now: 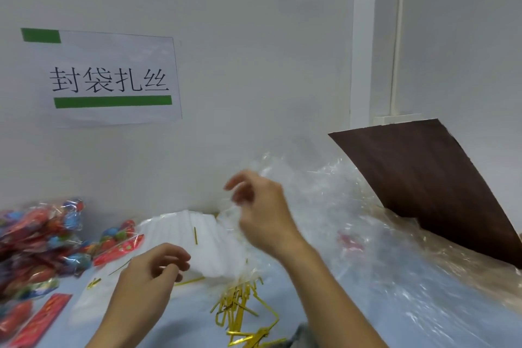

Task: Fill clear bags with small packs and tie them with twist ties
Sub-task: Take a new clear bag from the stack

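My right hand [262, 209] is raised above the table, its curled fingers pinching the top of a clear bag [228, 215] that hangs blurred below them. My left hand [154, 270] hovers lower at the left, fingers loosely curled over a stack of white folded bags [197, 237]; whether it holds anything is unclear. Gold twist ties [240, 305] lie in a loose heap between my forearms, with single ties scattered on the white stack. Small red and blue packs [42, 243] are piled at the far left.
A mound of crinkled clear bags [353, 220] fills the right side of the blue table [183, 328]. A dark brown board [432, 178] leans over it at the right. A paper sign [110, 79] hangs on the white wall behind.
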The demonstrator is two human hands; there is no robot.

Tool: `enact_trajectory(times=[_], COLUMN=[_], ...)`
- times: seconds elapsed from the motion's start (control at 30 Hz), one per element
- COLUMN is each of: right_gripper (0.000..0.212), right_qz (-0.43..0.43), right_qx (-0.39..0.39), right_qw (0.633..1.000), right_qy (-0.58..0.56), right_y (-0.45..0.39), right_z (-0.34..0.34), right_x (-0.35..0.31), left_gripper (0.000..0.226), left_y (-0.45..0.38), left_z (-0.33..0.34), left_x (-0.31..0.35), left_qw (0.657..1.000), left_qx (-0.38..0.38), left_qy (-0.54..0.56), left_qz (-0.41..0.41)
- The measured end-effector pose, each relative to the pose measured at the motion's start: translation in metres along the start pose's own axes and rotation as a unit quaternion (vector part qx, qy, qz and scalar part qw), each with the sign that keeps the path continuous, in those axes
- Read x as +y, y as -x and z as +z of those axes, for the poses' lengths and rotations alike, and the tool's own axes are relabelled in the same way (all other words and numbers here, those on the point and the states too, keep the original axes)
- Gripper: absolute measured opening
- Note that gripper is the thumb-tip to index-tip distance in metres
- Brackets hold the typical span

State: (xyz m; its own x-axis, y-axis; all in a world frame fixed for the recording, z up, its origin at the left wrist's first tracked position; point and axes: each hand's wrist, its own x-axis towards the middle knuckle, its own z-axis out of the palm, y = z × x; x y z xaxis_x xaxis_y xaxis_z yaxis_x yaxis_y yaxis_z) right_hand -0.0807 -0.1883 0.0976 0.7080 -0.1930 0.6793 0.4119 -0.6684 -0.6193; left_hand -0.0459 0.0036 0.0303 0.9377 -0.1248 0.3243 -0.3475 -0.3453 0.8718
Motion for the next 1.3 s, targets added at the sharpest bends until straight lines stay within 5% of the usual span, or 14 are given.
enact_trajectory(times=[0.07, 0.17, 0.23, 0.33, 0.43, 0.57, 0.67, 0.8, 0.87, 1.0, 1.17, 1.3], right_gripper=[0.041, 0.032, 0.025, 0.021, 0.020, 0.022, 0.015, 0.046, 0.047, 0.015, 0.021, 0.025], right_qz=[-0.060, -0.100, -0.121, -0.156, -0.172, -0.159, -0.027, 0.160, 0.175, 0.165, 0.282, 0.277], right_qx=[-0.057, -0.129, -0.165, -0.176, -0.151, -0.020, -0.003, -0.146, -0.180, -0.130, -0.049, -0.069], right_qw=[0.994, 0.978, 0.967, 0.958, 0.956, 0.981, 0.997, 0.956, 0.938, 0.961, 0.947, 0.952], right_qy=[-0.064, -0.130, -0.151, -0.165, -0.183, -0.104, -0.067, -0.197, -0.239, -0.182, -0.147, -0.109], right_y=[0.014, 0.040, 0.054, 0.066, 0.069, 0.067, 0.066, 0.071, 0.074, 0.079, 0.078, 0.081], right_z=[0.030, 0.067, 0.084, 0.097, 0.104, 0.111, 0.115, 0.125, 0.130, 0.136, 0.134, 0.131], right_x=[-0.022, -0.043, -0.050, -0.052, -0.052, -0.039, -0.032, -0.010, -0.001, 0.019, 0.030, 0.024], left_gripper=[0.031, 0.031, 0.043, 0.064, 0.052, 0.014, 0.011, 0.023, 0.027, 0.030, 0.040, 0.025], left_y=[0.000, 0.004, 0.010, 0.017, 0.017, 0.002, 0.000, 0.002, 0.003, 0.004, 0.012, 0.024], left_z=[-0.007, -0.020, -0.032, -0.038, -0.039, -0.041, -0.040, -0.024, -0.018, -0.013, 0.004, 0.013], left_x=[0.003, 0.008, 0.009, 0.010, 0.009, -0.004, -0.011, -0.015, -0.020, -0.035, -0.041, -0.050], left_qw=[0.994, 0.938, 0.917, 0.930, 0.954, 0.910, 0.939, 0.970, 0.972, 0.966, 0.996, 0.996], left_qx=[-0.002, -0.040, -0.099, -0.124, -0.061, 0.133, 0.221, 0.144, 0.108, 0.067, 0.073, 0.028], left_qy=[0.081, 0.295, 0.362, 0.324, 0.278, 0.379, 0.257, 0.191, 0.204, 0.234, 0.051, -0.088], left_qz=[-0.080, -0.176, -0.134, -0.123, -0.093, -0.101, -0.054, -0.035, -0.047, -0.093, -0.016, 0.019])
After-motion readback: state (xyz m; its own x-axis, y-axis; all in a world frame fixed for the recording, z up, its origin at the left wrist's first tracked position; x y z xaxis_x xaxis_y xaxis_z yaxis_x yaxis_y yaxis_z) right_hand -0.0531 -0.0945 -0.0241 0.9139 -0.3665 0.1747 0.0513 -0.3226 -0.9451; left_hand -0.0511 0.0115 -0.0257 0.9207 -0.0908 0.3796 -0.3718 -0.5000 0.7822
